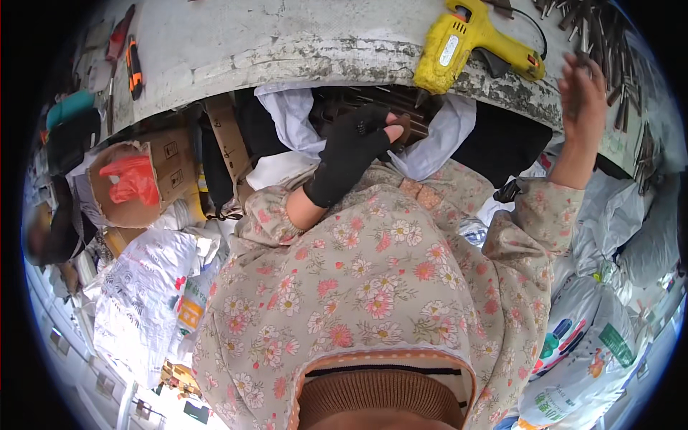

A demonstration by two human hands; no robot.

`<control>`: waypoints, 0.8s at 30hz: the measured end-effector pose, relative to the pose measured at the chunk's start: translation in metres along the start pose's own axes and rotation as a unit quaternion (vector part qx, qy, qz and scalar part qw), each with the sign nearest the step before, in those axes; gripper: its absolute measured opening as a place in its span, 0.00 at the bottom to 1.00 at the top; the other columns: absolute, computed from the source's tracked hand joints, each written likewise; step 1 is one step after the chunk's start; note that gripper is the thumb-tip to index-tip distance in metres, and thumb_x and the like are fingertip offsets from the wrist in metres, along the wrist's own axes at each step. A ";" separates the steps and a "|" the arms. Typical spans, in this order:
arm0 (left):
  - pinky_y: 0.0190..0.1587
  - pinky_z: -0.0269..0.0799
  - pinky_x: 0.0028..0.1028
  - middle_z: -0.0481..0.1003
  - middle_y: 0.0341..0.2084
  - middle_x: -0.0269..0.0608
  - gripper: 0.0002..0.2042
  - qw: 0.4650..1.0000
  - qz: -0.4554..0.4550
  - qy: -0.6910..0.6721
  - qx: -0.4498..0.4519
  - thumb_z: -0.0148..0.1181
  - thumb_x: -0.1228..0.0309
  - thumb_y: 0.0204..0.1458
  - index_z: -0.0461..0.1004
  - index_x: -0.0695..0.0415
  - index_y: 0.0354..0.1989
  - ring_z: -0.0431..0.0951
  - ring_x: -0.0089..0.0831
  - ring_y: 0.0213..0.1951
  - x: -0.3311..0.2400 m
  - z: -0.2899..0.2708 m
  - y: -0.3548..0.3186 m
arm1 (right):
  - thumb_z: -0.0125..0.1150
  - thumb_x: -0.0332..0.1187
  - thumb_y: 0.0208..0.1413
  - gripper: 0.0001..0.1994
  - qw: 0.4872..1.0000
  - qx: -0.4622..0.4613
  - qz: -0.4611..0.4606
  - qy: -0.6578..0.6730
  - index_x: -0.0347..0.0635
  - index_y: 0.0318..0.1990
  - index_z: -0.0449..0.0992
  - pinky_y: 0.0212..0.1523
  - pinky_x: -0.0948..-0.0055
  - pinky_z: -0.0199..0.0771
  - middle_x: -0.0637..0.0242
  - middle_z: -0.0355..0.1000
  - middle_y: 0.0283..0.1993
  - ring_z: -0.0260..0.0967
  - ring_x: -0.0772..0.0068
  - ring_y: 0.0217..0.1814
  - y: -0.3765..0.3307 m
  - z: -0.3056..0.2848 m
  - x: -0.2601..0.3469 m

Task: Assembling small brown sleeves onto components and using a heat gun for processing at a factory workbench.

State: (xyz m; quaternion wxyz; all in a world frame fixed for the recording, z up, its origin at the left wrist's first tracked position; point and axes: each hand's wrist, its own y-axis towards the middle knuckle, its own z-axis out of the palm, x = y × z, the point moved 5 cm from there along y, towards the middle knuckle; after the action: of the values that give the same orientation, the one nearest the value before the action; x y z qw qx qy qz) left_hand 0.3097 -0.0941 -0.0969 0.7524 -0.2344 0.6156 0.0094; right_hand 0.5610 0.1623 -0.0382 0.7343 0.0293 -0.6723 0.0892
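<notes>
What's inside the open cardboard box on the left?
A crumpled red plastic bag is visible in the cardboard box. Anything beneath or within the bag is hidden.

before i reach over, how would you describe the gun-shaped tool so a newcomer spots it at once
Start at the worn pale tabletop across the top of the picture. Follow its near edge rightward until just short of the raised bare right hand; the gun-shaped tool lies there. Its bulky bright yellow body sets it apart from the thin dark rods at the tabletop's right end.
</notes>
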 end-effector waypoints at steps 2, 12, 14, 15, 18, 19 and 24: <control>0.29 0.65 0.17 0.73 0.25 0.31 0.10 0.998 -0.031 -0.045 0.013 0.61 0.73 0.44 0.72 0.63 0.35 0.68 0.15 0.26 0.003 0.004 0.001 | 0.52 0.26 0.50 0.19 0.995 0.076 -0.027 -0.061 0.37 0.52 0.63 0.34 0.78 0.67 0.55 0.69 0.48 0.69 0.71 0.38 -0.024 0.044 -0.002; 0.19 0.65 0.19 0.73 0.23 0.37 0.10 0.999 -0.026 -0.015 0.023 0.57 0.75 0.48 0.70 0.63 0.39 0.70 0.19 0.18 0.003 0.006 0.004 | 0.64 0.43 0.41 0.32 0.742 0.105 -0.222 -0.624 0.43 0.55 0.63 0.45 0.65 0.69 0.57 0.62 0.55 0.65 0.55 0.51 -0.054 0.100 -0.011; 0.19 0.65 0.18 0.72 0.23 0.36 0.10 0.999 -0.027 -0.029 0.015 0.57 0.75 0.48 0.70 0.63 0.39 0.70 0.18 0.18 0.004 0.009 0.005 | 0.64 0.43 0.41 0.30 0.739 0.126 -0.236 -0.618 0.44 0.54 0.64 0.45 0.67 0.69 0.60 0.64 0.53 0.66 0.57 0.49 -0.050 0.098 -0.010; 0.19 0.64 0.18 0.72 0.22 0.35 0.10 0.999 -0.027 -0.044 0.009 0.57 0.75 0.48 0.70 0.63 0.39 0.69 0.18 0.18 0.006 0.009 0.006 | 0.64 0.43 0.41 0.30 0.740 0.127 -0.235 -0.617 0.44 0.54 0.64 0.45 0.67 0.69 0.60 0.64 0.53 0.66 0.57 0.49 -0.047 0.096 -0.009; 0.19 0.63 0.17 0.72 0.22 0.34 0.10 1.000 -0.009 -0.024 -0.006 0.57 0.75 0.48 0.70 0.62 0.39 0.69 0.16 0.19 0.004 0.008 0.005 | 0.64 0.42 0.41 0.28 0.740 0.143 -0.239 -0.612 0.46 0.53 0.66 0.44 0.68 0.69 0.64 0.65 0.52 0.67 0.59 0.47 -0.043 0.095 -0.008; 0.19 0.63 0.17 0.72 0.22 0.34 0.10 1.000 -0.010 -0.023 -0.004 0.57 0.75 0.48 0.70 0.62 0.39 0.69 0.16 0.19 0.002 0.009 0.004 | 0.64 0.41 0.41 0.27 0.744 0.148 -0.233 -0.609 0.47 0.52 0.66 0.43 0.68 0.69 0.65 0.66 0.52 0.67 0.59 0.46 -0.042 0.095 -0.008; 0.22 0.62 0.17 0.71 0.22 0.31 0.10 1.000 -0.004 -0.006 -0.007 0.57 0.70 0.49 0.71 0.60 0.38 0.66 0.14 0.20 -0.003 0.006 0.001 | 0.63 0.39 0.42 0.26 0.751 0.152 -0.232 -0.599 0.47 0.52 0.67 0.42 0.69 0.69 0.66 0.66 0.51 0.68 0.61 0.44 -0.042 0.096 -0.008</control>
State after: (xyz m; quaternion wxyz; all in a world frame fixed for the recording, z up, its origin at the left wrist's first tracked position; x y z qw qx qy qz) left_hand 0.3140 -0.0900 -0.0939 0.7547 -0.2420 0.6097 0.0122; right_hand 0.4731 0.1041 -0.0335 0.1651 0.3432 -0.9245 -0.0190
